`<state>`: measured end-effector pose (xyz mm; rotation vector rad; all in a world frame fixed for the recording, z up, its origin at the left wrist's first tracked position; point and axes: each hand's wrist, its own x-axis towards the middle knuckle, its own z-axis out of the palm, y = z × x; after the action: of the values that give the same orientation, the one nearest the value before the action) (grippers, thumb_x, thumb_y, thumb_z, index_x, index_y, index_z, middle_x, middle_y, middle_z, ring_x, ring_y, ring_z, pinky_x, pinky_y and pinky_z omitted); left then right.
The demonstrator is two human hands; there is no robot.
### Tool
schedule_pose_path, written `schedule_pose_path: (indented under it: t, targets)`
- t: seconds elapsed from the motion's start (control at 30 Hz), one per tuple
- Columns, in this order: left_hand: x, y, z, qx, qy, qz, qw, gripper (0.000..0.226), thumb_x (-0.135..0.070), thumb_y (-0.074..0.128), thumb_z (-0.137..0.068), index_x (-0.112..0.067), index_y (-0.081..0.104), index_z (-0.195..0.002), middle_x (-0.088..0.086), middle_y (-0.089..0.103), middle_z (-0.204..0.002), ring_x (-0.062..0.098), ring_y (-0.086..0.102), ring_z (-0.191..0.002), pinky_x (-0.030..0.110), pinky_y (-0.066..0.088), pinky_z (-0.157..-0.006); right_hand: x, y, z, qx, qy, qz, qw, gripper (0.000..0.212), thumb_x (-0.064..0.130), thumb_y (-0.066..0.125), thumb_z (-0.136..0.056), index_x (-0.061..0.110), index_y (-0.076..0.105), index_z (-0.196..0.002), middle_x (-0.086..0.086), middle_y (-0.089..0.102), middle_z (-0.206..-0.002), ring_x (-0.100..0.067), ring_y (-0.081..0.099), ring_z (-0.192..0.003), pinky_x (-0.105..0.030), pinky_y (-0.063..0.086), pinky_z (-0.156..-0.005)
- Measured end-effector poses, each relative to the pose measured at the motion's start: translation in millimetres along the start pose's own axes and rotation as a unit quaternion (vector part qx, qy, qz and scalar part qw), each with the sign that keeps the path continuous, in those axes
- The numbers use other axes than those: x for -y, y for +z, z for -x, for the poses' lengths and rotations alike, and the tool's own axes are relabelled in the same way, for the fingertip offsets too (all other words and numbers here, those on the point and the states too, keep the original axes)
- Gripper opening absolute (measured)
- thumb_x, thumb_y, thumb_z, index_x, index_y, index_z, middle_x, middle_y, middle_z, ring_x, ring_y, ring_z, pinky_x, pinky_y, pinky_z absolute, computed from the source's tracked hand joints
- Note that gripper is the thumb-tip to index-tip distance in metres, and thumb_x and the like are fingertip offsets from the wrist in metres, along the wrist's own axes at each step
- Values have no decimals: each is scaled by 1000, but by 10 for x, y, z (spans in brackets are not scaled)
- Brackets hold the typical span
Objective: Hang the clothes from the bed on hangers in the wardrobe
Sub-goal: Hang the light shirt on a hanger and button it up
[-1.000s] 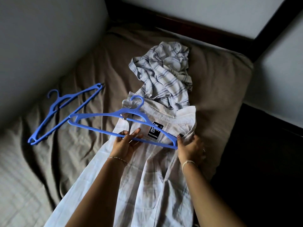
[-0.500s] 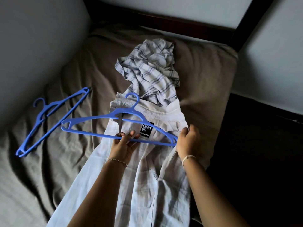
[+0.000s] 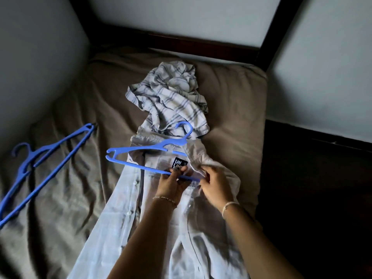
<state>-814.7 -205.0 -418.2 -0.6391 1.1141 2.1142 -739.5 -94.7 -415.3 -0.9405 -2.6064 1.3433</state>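
Observation:
A pale white shirt (image 3: pixel 128 208) lies lengthwise on the bed, collar away from me, with a black label inside the neck. A blue plastic hanger (image 3: pixel 141 156) rests across its collar. My left hand (image 3: pixel 173 182) grips the hanger's bottom bar near the label. My right hand (image 3: pixel 216 186) pinches the shirt's right shoulder fabric over the hanger's right end, which is hidden under the cloth. A crumpled blue-and-white striped shirt (image 3: pixel 171 99) lies just beyond the collar.
Two more blue hangers (image 3: pixel 40 162) lie on the brown bedsheet (image 3: pixel 231 121) at the left. A grey wall runs along the left side. A dark wooden bed frame (image 3: pixel 181 43) borders the far end, and dark floor lies to the right.
My right hand has moved from the hanger's right tip to pull the shirt's shoulder over it. My left hand slid right along the bottom bar. The view shifted slightly.

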Motion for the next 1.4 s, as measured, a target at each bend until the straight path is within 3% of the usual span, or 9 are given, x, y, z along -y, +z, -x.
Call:
schedule_pose_path:
  t: [0.17,0.3,0.37,0.53,0.67,0.83,1.0,1.2,1.4]
  targets:
    - [18,-194,-81,64,53,-209,974,12,10,48,-93,4,58,-88,8,66,-66,13,65,-56,24,54,-51,102,458,203,-131,-176,251,943,69,14,62,-65,18,52,-133,-7,54,-130,-28,56,-111,-40,50,-83]
    - [-207,-541,-114,4,203,-577,791,7,-9,64,-82,-7,68,-87,5,73,-80,21,67,-79,16,36,-61,276,905,148,-76,-248,324,910,65,11,48,-74,20,44,-139,-2,56,-131,-23,55,-119,-40,42,-100]
    - [-338,-699,-79,-87,275,-587,756,9,-17,66,-84,-13,70,-90,7,73,-90,23,65,-86,18,35,-62,307,1061,90,-63,-259,308,913,63,8,34,-81,22,39,-142,-4,58,-124,-24,58,-114,-41,40,-101]
    - [-605,-973,-151,-185,353,-543,739,27,-21,70,-71,-9,59,-92,10,64,-91,32,56,-90,31,38,-74,273,1129,-86,-80,-239,159,955,46,18,38,-92,30,52,-134,-8,57,-92,-33,59,-79,-46,53,-72]
    - [-719,-1093,-324,-211,242,-599,734,54,-43,79,-70,-9,54,-104,15,60,-106,36,51,-106,39,40,-88,303,1020,-109,-94,-237,125,959,35,22,46,-93,30,66,-121,-1,55,-88,-23,56,-78,-36,48,-73]
    - [-897,-1130,-371,-223,241,-556,763,26,-31,60,-90,-5,61,-93,23,62,-100,41,56,-101,38,42,-81,362,975,-131,-107,-201,37,973,29,41,53,-94,22,75,-98,7,70,-83,-16,62,-77,-33,51,-72]
    - [-1292,-1240,-267,-310,275,-435,799,23,-20,55,-94,-3,67,-104,28,65,-108,42,59,-104,39,42,-80,308,939,-78,-72,-127,-19,989,13,25,70,-88,13,76,-90,3,73,-81,-10,66,-73,-7,45,-66]
    - [-1733,-1013,-81,-267,362,-380,808,26,-27,63,-91,-2,69,-91,20,69,-89,33,64,-93,31,42,-74,300,914,52,-74,-94,-2,993,11,27,71,-87,16,75,-87,4,73,-78,-9,65,-70,-27,54,-69]
    - [-2009,-833,-93,-290,354,-372,808,30,-33,63,-90,-6,72,-99,18,71,-97,31,63,-102,31,44,-82,371,847,112,-34,-109,-26,993,10,21,73,-85,11,76,-87,8,71,-75,4,63,-69,-7,46,-67]
